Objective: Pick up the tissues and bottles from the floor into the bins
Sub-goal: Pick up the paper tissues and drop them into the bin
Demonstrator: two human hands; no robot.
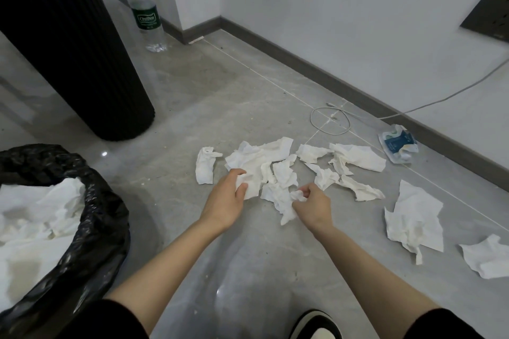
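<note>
Left hand gripped a large crumpled tissue on the floor, while the right hand pinched a smaller tissue beside it. More loose tissues lay scattered to the right. At the left, the black-lined bin held a heap of white tissues. A plastic bottle stood upright near the wall.

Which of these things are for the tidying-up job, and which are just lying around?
For the job: tissues, bottle, bin; left hand and right hand each hold tissues.

Just lying about: cable, packet, black column, shoe.
</note>
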